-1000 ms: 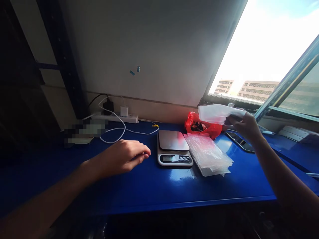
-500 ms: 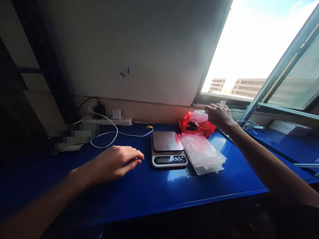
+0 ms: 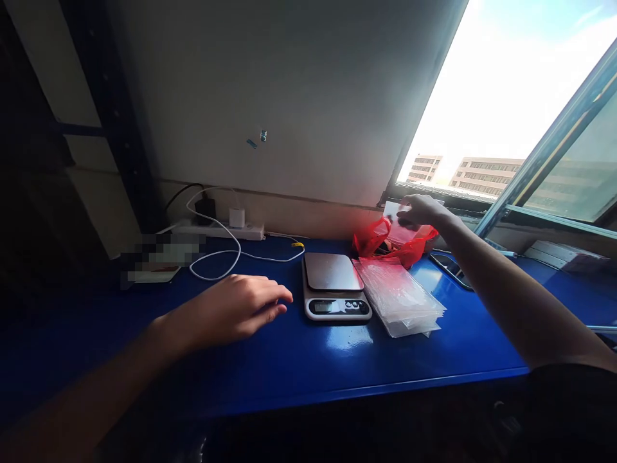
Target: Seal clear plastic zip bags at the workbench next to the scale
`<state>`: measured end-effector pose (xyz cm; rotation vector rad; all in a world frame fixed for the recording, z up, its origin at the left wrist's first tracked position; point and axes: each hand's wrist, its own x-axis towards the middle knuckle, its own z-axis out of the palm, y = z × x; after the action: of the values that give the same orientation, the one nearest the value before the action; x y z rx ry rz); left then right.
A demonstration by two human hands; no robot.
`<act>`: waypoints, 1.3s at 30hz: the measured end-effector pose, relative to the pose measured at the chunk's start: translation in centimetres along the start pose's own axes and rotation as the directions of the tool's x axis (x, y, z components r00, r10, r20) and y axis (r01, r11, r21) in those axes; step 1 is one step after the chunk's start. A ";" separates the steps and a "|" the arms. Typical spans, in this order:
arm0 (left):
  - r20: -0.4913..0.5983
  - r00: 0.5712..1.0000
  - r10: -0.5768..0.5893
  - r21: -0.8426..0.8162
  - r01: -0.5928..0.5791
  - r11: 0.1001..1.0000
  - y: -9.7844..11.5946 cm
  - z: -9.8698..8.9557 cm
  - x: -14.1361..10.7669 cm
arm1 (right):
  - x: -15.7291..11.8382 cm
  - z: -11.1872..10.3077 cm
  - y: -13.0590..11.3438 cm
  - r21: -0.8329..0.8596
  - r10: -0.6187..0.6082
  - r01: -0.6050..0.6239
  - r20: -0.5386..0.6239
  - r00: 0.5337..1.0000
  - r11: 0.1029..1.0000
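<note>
A plain grey wall [image 3: 308, 96] fills the upper middle of the frame, and a glossy blue table [image 3: 270, 373] spreads across the lower half. A bright window [image 3: 511, 96] takes up the upper right. A long white power strip [image 3: 250, 230] lies along the wall, left of centre. Just right of centre sits a flat kitchen scale [image 3: 335, 273] with a square silver metal plate and a dark display panel. Against its right side lies a stack of clear plastic bags [image 3: 400, 296]. Behind the stack, right of centre, a crumpled red plastic bag [image 3: 417, 248] stands with its mouth upward. The left hand [image 3: 245, 305], bare and holding nothing, is left of the scale, fingers loosely curved, thumb apart. The right hand [image 3: 418, 211] is at the red bag's mouth, beside a pale translucent plastic piece [image 3: 392, 211]; whether it grips this cannot be told. A dark phone [image 3: 449, 267] lies right of the red bag. A small white square charger [image 3: 236, 217] is plugged into the strip.
</note>
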<state>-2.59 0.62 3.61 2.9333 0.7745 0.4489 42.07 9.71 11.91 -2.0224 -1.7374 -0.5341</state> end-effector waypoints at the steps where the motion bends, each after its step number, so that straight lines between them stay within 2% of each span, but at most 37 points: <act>1: 0.005 1.000 -0.002 0.001 0.002 1.000 0.0 0.0 0.0 | 0.0 0.1 0.2 0.011 -0.018 0.018 0.025 1.000 1.000; 3: 0.015 1.000 -0.005 0.000 0.005 1.000 0.0 0.1 0.0 | 0.0 0.1 0.4 0.006 -0.039 0.039 0.060 0.997 0.999; 5: 0.030 1.000 -0.010 -0.001 0.010 1.000 0.0 0.2 0.0 | -0.1 0.0 0.5 0.002 -0.025 0.025 0.034 0.999 1.000; 9: 0.062 0.998 -0.023 -0.001 0.023 1.000 -0.2 0.3 0.1 | -0.6 -0.7 0.2 -0.010 0.076 -0.078 -0.131 0.988 0.997; 13: 0.087 0.995 -0.039 -0.012 0.041 0.999 -0.2 0.3 0.2 | -0.6 -1.6 -0.3 0.004 0.175 -0.184 -0.337 0.925 0.983; 16: 0.075 0.996 -0.048 -0.022 0.049 0.999 -0.1 0.2 0.2 | -0.6 -3.1 -0.6 0.022 0.222 -0.238 -0.450 0.865 0.971; 18: 0.058 0.997 -0.052 -0.034 0.054 0.998 -0.1 0.1 0.1 | -1.2 -4.7 -1.2 0.084 0.240 -0.233 -0.551 0.799 0.969; 19: 0.052 0.997 -0.061 -0.045 0.063 0.997 -0.1 0.1 0.1 | -1.9 -5.5 -1.8 0.140 0.247 -0.205 -0.620 0.744 0.969; 22: -0.007 0.994 -0.112 -0.147 0.109 0.983 0.0 0.3 0.0 | -5.6 -7.4 -5.4 0.305 0.249 0.015 -0.804 0.540 0.952; 23: -0.044 0.991 -0.126 -0.208 0.114 0.971 0.0 0.5 0.0 | -7.3 -7.5 -7.1 0.330 0.229 0.117 -0.831 0.506 0.937; 24: -0.083 0.987 -0.136 -0.276 0.108 0.955 0.0 0.7 0.1 | -8.9 -7.2 -8.9 0.351 0.206 0.204 -0.835 0.510 0.914; 25: -0.121 0.982 -0.142 -0.341 0.093 0.935 0.0 1.0 0.1 | -10.6 -6.6 -10.7 0.382 0.181 0.282 -0.819 0.545 0.880; 27: -0.159 0.975 -0.153 -0.443 0.069 0.894 0.2 1.6 0.1 | -13.4 -4.7 -13.9 0.491 0.120 0.396 -0.731 0.672 0.776; 29: -0.140 0.972 -0.190 -0.525 0.090 0.846 0.5 2.0 0.3 | -15.3 -2.3 -15.9 0.622 0.105 0.409 -0.622 0.776 0.668; 32: -0.058 0.954 -0.296 -0.634 0.194 0.749 0.6 2.4 0.7 | -16.7 0.5 -16.8 0.778 0.086 0.317 -0.427 0.900 0.543; 35: -0.082 0.918 -0.389 -0.735 0.208 0.646 0.2 2.6 1.3 | -17.1 1.5 -16.6 0.891 0.077 0.197 -0.248 0.966 0.409; 37: -0.166 0.880 -0.445 -0.783 0.157 0.602 -0.3 2.7 1.7 | -17.2 1.4 -16.6 0.943 0.082 0.128 -0.160 0.984 0.307; 39: -0.256 0.825 -0.504 -0.799 0.112 0.590 -0.7 2.8 2.0 | -17.2 1.3 -16.8 0.968 0.079 0.083 -0.104 0.991 0.235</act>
<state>-0.40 2.23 1.33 1.8421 0.8524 1.1384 22.95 -1.62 2.61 -0.9672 -1.3493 0.4261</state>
